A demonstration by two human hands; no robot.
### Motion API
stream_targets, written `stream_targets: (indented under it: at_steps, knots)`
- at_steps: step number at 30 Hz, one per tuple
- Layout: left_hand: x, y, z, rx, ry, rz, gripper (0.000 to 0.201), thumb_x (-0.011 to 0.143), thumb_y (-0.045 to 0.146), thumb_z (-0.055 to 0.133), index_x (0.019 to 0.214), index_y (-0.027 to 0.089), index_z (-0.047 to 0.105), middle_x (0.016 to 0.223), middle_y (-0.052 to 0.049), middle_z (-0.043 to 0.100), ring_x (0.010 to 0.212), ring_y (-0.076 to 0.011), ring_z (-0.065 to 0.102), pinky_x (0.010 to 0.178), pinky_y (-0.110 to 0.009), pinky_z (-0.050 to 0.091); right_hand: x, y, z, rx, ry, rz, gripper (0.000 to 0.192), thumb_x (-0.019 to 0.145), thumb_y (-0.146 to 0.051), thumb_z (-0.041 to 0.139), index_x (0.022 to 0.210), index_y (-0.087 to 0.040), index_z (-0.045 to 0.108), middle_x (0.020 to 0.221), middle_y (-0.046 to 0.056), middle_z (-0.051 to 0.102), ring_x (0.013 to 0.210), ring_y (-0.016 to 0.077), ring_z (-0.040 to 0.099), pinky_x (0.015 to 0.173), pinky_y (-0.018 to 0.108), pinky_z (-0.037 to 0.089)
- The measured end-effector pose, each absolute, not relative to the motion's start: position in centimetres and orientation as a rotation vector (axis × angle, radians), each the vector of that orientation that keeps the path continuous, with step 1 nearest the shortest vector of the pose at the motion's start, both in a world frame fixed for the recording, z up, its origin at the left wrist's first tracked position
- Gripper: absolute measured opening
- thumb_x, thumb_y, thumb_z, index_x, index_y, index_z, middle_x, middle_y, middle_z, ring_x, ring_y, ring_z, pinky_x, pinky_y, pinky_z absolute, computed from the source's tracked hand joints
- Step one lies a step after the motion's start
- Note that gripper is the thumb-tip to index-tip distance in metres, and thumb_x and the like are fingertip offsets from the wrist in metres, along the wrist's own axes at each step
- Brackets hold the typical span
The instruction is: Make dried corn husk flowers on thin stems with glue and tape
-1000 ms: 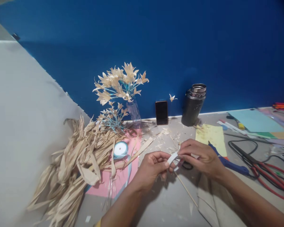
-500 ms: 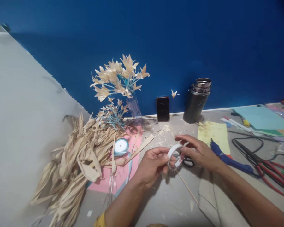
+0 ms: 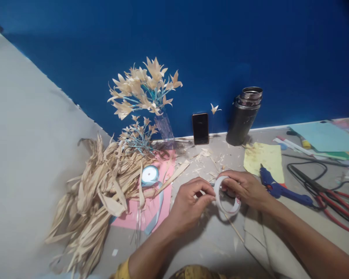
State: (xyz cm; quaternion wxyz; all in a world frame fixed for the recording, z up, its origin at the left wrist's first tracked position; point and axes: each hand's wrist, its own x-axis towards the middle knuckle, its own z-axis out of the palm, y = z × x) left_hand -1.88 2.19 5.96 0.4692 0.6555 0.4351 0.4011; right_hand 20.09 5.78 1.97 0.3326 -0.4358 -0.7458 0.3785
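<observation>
Your right hand (image 3: 246, 188) has a firm grip on the white tape roll (image 3: 226, 195), held just above the counter (image 3: 203, 248). Your left hand (image 3: 192, 203) pinches at its rim, fingers closed. No strip looks pulled free yet; the skewer (image 3: 234, 229) lies bare beneath.

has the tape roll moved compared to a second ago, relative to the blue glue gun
Yes. The tape roll, held in the right hand, has turned to show its open ring and sits lower, below the level of the blue glue gun's nozzle.
</observation>
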Motion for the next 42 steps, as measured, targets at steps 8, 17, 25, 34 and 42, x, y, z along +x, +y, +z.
stream_targets:
  at_steps: [8,17,25,34,42]
  knots:
    - [-1.5,2.0,5.8,1.574,1.071,0.985,0.023,0.079,0.009,0.070,0.098,0.019,0.077,0.089,-0.002,0.074,0.082,-0.0160,0.065,0.077,-0.027,0.049,20.2,5.6,1.6,-1.104,-1.996,0.880,0.033,0.102,-0.035,0.046,0.080,-0.021,0.066,0.064,-0.001,0.064,0.056,0.0132,0.057,0.058,0.024,0.042]
    - [-0.8,0.9,6.3,1.715,1.115,1.017,0.012,0.081,0.008,0.070,0.083,0.019,0.073,0.085,-0.002,0.073,0.084,-0.0167,0.066,0.080,-0.028,0.048,20.4,5.5,0.6,-1.029,-2.051,0.604,0.041,0.108,-0.042,0.040,0.088,-0.020,0.069,0.067,0.000,0.069,0.059,0.0139,0.062,0.059,0.023,0.045]
    - [-0.7,0.8,6.5,1.612,1.187,0.991,0.006,0.082,0.016,0.069,0.082,0.019,0.074,0.080,-0.002,0.074,0.078,-0.0165,0.065,0.077,-0.028,0.047,20.5,5.3,0.6,-0.997,-2.098,0.410,0.049,0.109,-0.048,0.036,0.090,-0.020,0.071,0.071,0.003,0.073,0.061,0.0148,0.067,0.061,0.024,0.046]
    - [-0.2,0.7,6.5,1.339,1.149,0.901,0.006,0.075,0.013,0.069,0.078,0.018,0.069,0.067,0.003,0.065,0.062,-0.0129,0.058,0.062,-0.024,0.044,20.7,5.4,0.7,-1.014,-2.172,0.442,0.054,0.109,-0.053,0.033,0.093,-0.021,0.074,0.078,0.006,0.078,0.067,0.0169,0.070,0.064,0.026,0.049]
    - [0.1,0.4,6.6,1.318,1.177,0.902,0.010,0.075,0.011,0.068,0.068,0.018,0.068,0.061,0.001,0.065,0.060,-0.0132,0.061,0.063,-0.024,0.046,20.6,5.3,0.8,-1.034,-2.151,0.433,0.058,0.107,-0.058,0.032,0.092,-0.022,0.075,0.076,0.006,0.077,0.066,0.0176,0.069,0.063,0.027,0.047]
